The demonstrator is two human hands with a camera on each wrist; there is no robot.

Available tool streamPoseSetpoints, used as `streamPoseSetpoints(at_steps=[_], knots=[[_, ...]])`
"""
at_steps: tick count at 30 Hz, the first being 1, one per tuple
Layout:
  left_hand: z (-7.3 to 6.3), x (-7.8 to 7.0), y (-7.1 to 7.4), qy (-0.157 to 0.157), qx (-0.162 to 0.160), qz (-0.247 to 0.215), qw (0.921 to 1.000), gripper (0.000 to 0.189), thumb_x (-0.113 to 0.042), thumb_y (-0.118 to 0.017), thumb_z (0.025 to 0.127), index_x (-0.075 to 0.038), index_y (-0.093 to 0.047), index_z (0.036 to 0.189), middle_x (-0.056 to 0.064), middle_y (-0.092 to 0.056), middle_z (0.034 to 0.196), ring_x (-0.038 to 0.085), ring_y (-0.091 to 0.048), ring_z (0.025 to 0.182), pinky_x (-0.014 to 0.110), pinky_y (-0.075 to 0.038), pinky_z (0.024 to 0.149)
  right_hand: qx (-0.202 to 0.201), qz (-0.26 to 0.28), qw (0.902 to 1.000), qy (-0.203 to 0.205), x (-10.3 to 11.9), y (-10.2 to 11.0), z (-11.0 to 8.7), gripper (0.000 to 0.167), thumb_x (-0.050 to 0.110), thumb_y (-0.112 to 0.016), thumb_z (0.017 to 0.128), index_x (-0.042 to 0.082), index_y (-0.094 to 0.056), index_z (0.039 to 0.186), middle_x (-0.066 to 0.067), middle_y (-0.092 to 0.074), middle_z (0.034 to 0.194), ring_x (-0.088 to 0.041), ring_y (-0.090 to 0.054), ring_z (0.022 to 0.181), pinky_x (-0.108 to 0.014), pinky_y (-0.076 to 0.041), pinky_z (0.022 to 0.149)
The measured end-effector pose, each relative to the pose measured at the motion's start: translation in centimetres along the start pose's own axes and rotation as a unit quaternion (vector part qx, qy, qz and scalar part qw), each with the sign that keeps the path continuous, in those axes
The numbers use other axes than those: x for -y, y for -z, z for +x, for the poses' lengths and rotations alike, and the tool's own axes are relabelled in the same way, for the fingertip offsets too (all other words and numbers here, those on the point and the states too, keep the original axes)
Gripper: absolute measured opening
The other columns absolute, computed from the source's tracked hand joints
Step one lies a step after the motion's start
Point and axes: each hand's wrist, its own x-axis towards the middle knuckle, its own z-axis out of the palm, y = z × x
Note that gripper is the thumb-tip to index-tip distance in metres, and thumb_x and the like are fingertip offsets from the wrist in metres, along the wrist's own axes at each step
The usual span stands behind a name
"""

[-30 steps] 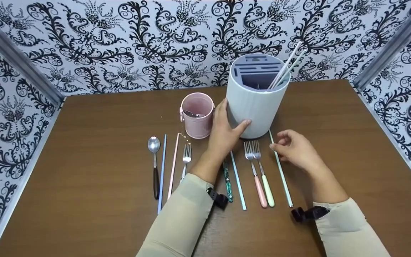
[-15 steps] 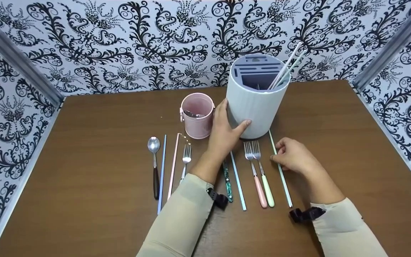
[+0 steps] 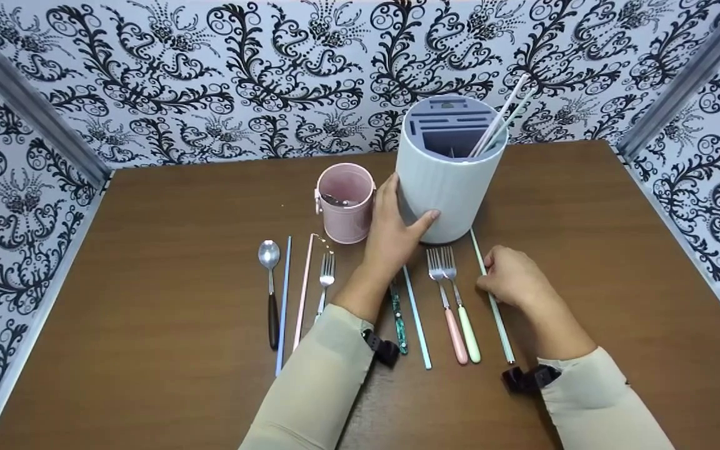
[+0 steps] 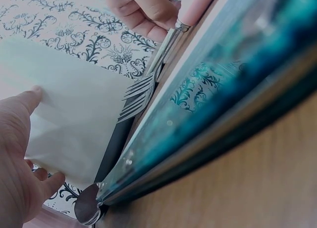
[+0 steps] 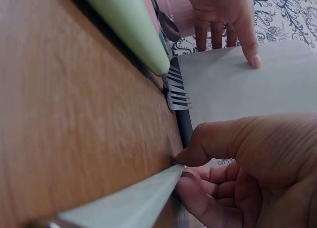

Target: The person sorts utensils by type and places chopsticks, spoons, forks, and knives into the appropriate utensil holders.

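Observation:
My left hand (image 3: pixel 392 237) rests on the side of a tall white utensil holder (image 3: pixel 450 194), thumb laid across its front and fingers along its left side. In the head view my right hand (image 3: pixel 515 276) is at the right, in front of the holder. Its thumb and index finger pinch a pale green chopstick (image 5: pixel 133 198), with the silver end low on the table. Left of that hand lie two forks, one with a pink handle (image 3: pixel 455 334) and one with a light green handle (image 3: pixel 469 334). Two sticks (image 3: pixel 502 119) stand in the holder's front compartment.
A pink cup (image 3: pixel 346 219) with cutlery inside stands left of the holder. A dark-handled spoon (image 3: pixel 272 300), blue chopstick (image 3: pixel 284 306), pink chopstick (image 3: pixel 304 290), fork (image 3: pixel 327 272), green-handled utensil (image 3: pixel 399 322) and light blue chopstick (image 3: pixel 418 322) lie on the brown table (image 3: pixel 166 269). Patterned walls enclose it.
My right hand has moved down along the pale green chopstick, and its fingers have closed on it. My left hand and the holder have stayed in place.

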Motion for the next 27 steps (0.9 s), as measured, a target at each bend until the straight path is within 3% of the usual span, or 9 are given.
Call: streamPoseSetpoints(at_steps=[6,9,23,27], knots=[[0.1,0.0,0.0,-0.001,0.0,-0.003,1.0,0.096,-0.038,-0.083,0.088,-0.005,-0.031,0.161,0.014,-0.039,0.163,0.027,-0.037,0.153,0.038,-0.028,0.129,-0.025,-0.049,0.9985,0.006,0.3,-0.2,-0.1,0.027,0.013,-0.066,0.082,-0.003,-0.059,0.103,-0.014,-0.064,0.09,-0.028,-0.057,0.077,-0.041,-0.048,0.068],[0.0,0.0,0.0,0.0,0.0,-0.003,1.0,0.096,-0.038,-0.083,0.088,-0.005,-0.031,0.161,0.014,-0.039,0.163,0.027,-0.037,0.153,0.038,-0.029,0.129,-0.026,-0.055,0.9981,0.004,0.4,-0.2,-0.2,0.027,0.013,-0.065,0.083,-0.003,-0.058,0.103,-0.016,-0.065,0.092,-0.03,-0.057,0.078,-0.044,-0.049,0.07],[0.0,-0.1,0.1,-0.011,0.001,-0.001,0.9999,0.095,-0.036,-0.083,0.088,-0.004,-0.03,0.161,0.014,-0.039,0.162,0.026,-0.037,0.153,0.038,-0.028,0.129,-0.035,-0.044,0.9984,0.002,0.2,0.5,-0.2,0.027,0.014,-0.063,0.084,-0.003,-0.057,0.104,-0.015,-0.063,0.089,-0.032,-0.059,0.083,-0.047,-0.05,0.076],[0.0,-0.1,0.1,-0.012,0.0,0.0,0.9999,0.096,-0.036,-0.083,0.089,-0.004,-0.03,0.161,0.015,-0.039,0.162,0.027,-0.037,0.153,0.037,-0.028,0.129,-0.034,-0.031,0.9989,0.006,0.1,0.8,-0.4,0.029,0.013,-0.062,0.085,-0.003,-0.056,0.109,-0.01,-0.064,0.082,-0.026,-0.062,0.075,-0.041,-0.049,0.072]])
